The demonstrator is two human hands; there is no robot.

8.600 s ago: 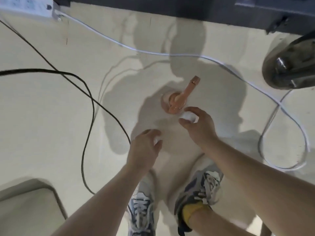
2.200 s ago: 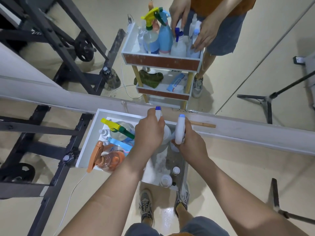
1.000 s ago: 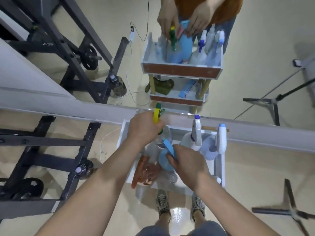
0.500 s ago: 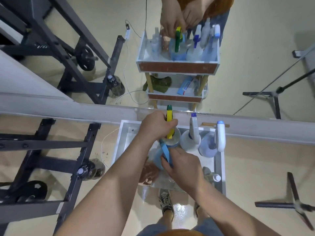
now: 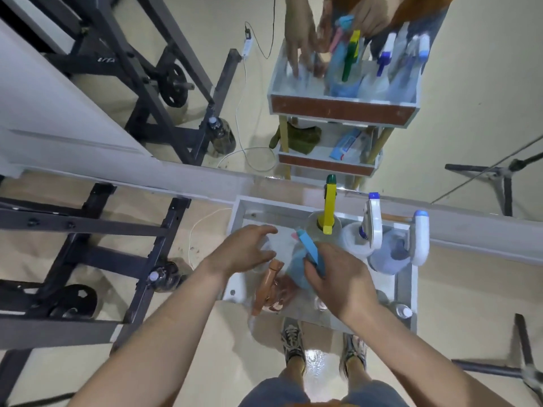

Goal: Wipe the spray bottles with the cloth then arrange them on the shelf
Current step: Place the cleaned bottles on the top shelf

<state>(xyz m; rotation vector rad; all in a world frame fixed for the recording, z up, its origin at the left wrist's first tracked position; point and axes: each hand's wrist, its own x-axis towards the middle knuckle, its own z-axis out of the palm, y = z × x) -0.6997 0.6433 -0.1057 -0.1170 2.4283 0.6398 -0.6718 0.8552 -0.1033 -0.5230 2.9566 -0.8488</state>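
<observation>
Head view: we look straight down at the white top tray of the shelf [image 5: 407, 289], which stands against a mirror [image 5: 470, 92].
Left hand [image 5: 244, 251]: fingers spread wide and holding nothing, over the left part of the tray (we cannot tell whether the fingertips touch anything).
Right hand [image 5: 338, 277]: curled round the blue spray bottle [image 5: 295, 268], which stands near the middle of the tray with its blue trigger head pointing away from us.
Orange spray bottle [image 5: 269, 286]: at the near left of the tray, just beside the blue one and partly under our left wrist.
Back row: the yellow-headed spray bottle [image 5: 329, 210], then a white-headed spray bottle [image 5: 371, 227], then a second white-headed bottle [image 5: 420, 239] at the right wall, all upright and close together.
Small capped bottle [image 5: 404, 311]: in the near right corner of the tray.
Green cloth [image 5: 302, 138]: seen only in the mirror, on the shelf's lower tier.
Floor: our shoes [image 5: 292, 339] show below the tray, and a black metal frame [image 5: 117, 230] stands to the left.
</observation>
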